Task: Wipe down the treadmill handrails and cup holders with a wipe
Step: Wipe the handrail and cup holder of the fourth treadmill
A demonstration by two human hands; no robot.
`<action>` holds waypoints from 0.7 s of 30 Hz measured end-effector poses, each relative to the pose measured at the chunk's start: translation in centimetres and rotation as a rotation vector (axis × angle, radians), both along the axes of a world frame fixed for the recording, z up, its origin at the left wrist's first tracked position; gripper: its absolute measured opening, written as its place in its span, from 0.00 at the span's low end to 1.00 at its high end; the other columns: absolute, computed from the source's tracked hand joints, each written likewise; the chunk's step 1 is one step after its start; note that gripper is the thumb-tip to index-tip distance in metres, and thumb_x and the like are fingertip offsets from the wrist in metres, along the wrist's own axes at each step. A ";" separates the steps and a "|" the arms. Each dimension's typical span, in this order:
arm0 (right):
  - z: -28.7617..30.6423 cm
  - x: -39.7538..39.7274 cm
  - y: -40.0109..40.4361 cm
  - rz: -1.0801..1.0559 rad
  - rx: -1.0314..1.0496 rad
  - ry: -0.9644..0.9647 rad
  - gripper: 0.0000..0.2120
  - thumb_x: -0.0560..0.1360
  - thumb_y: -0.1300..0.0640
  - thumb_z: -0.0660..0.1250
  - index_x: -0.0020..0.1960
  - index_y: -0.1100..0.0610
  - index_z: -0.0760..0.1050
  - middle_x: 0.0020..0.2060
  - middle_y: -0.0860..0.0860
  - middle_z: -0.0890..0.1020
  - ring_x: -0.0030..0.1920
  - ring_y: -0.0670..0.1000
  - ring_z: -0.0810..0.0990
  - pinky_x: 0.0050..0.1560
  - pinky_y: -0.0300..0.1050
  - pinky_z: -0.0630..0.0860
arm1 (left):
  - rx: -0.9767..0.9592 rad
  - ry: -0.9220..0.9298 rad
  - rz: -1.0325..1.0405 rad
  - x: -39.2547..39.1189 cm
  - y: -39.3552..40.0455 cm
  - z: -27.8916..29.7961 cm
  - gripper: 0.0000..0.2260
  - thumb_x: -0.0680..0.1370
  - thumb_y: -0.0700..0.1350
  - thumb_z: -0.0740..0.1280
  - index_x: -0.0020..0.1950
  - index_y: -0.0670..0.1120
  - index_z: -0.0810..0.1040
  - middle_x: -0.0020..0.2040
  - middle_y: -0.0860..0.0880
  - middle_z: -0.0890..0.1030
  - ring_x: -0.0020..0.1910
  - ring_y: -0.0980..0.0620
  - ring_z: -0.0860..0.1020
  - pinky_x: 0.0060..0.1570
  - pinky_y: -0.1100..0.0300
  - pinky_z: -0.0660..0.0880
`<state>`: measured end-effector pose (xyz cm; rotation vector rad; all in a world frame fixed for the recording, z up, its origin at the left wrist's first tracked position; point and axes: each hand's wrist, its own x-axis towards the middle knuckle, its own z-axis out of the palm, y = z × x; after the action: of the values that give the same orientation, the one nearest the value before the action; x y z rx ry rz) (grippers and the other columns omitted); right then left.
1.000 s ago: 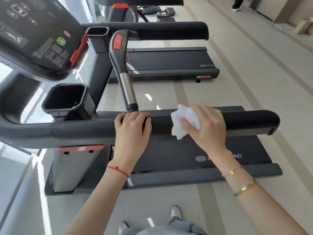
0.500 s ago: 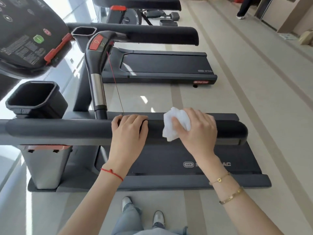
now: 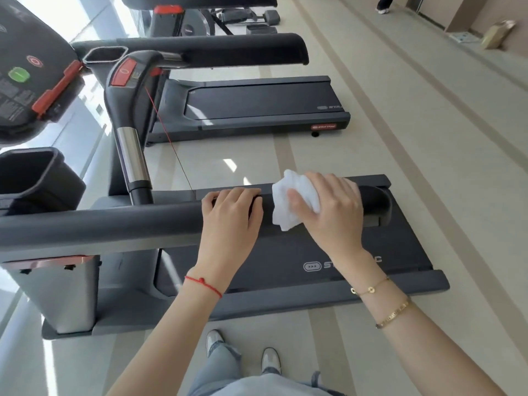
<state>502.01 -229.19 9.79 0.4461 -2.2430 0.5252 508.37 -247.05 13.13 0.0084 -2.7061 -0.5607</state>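
A dark padded handrail runs across the view from the left to its end cap at the right. My right hand holds a crumpled white wipe against the rail close to that end, fingers curled over wipe and rail. My left hand grips the same rail just left of the wipe, fingers wrapped over the top. A black cup holder sits at the far left beside the console. A second cup holder and the far handrail lie beyond.
An inner grip bar with a red button rises between the rails, and a thin red cord hangs from it. The treadmill belt lies below the rail. A second treadmill stands beyond. A person's feet show at the far top right.
The view has shifted left along the treadmill, so the rail's right end now sits close to my right hand. Both hands keep their hold on the rail; the wipe sits nearer the end cap.
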 end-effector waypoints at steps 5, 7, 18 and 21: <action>-0.9 0.2 6.2 0.100 -0.059 -0.013 0.18 0.79 0.42 0.63 0.58 0.55 0.78 0.51 0.50 0.80 0.54 0.53 0.77 0.60 0.46 0.69 | 0.000 -0.047 -0.081 -0.7 2.2 0.4 0.13 0.83 0.46 0.58 0.63 0.48 0.79 0.56 0.52 0.82 0.57 0.51 0.77 0.66 0.54 0.63; 0.1 -0.9 7.7 -0.006 -0.284 -0.178 0.18 0.78 0.36 0.59 0.51 0.50 0.75 0.43 0.43 0.79 0.45 0.49 0.76 0.47 0.42 0.69 | -0.008 -0.066 -0.119 -1.1 3.1 0.5 0.14 0.83 0.47 0.58 0.64 0.48 0.78 0.58 0.52 0.81 0.59 0.51 0.77 0.67 0.55 0.62; -1.6 -0.8 9.2 0.167 -0.446 -0.211 0.17 0.77 0.41 0.65 0.59 0.51 0.75 0.54 0.42 0.78 0.55 0.45 0.78 0.53 0.46 0.76 | -0.070 -0.148 -0.242 -3.8 9.0 0.9 0.15 0.83 0.47 0.55 0.65 0.48 0.76 0.57 0.51 0.81 0.54 0.48 0.77 0.61 0.53 0.66; -0.5 -1.9 10.2 0.186 -0.702 -0.416 0.16 0.74 0.34 0.64 0.52 0.43 0.76 0.44 0.41 0.81 0.44 0.42 0.78 0.43 0.38 0.74 | -0.065 -0.140 -0.222 -3.8 9.2 0.8 0.15 0.83 0.48 0.56 0.66 0.48 0.76 0.58 0.51 0.81 0.55 0.47 0.77 0.61 0.52 0.67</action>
<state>500.08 -219.04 9.29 0.1827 -2.2091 1.5497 504.58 -237.82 13.91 -0.2829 -2.8810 -0.5535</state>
